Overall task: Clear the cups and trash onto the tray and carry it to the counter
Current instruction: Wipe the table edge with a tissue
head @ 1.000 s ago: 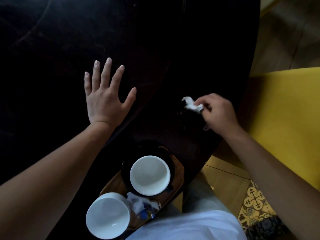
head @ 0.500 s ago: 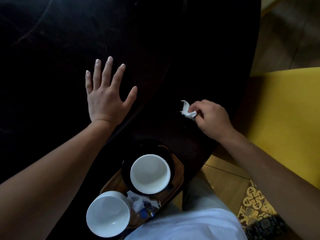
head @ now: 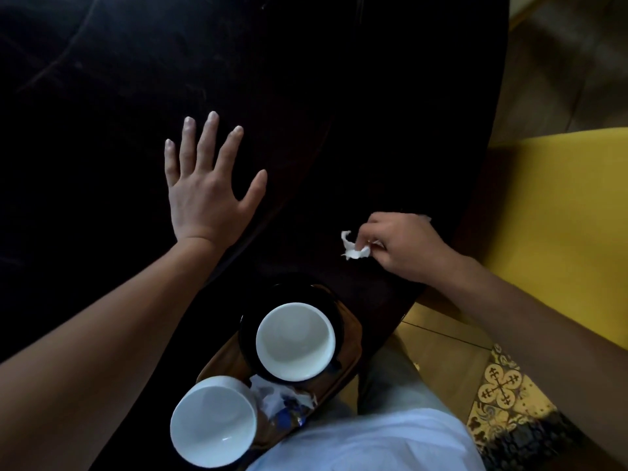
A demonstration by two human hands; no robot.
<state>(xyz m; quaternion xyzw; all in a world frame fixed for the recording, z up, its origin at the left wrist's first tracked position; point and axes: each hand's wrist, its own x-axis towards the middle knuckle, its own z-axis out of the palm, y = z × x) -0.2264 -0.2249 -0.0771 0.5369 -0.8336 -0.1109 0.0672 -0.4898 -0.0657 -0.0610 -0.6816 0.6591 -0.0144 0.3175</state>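
A wooden tray (head: 350, 351) sits at the near edge of the dark table (head: 306, 96). On it stand a white cup (head: 295, 341) on a black saucer (head: 251, 321), a second white cup (head: 212, 421) nearer me, and crumpled wrappers (head: 282, 401) between them. My right hand (head: 404, 248) pinches a small crumpled white napkin (head: 353, 246) just above the table, up and right of the tray. My left hand (head: 204, 185) lies flat on the table with fingers spread, holding nothing.
A yellow seat (head: 560, 215) stands close on the right of the table. Patterned floor tiles (head: 503, 389) show below it. My white shirt (head: 373, 443) and grey trousers fill the bottom edge.
My right hand has drawn the white napkin back toward me and the tray. My left hand has stayed flat on the table.
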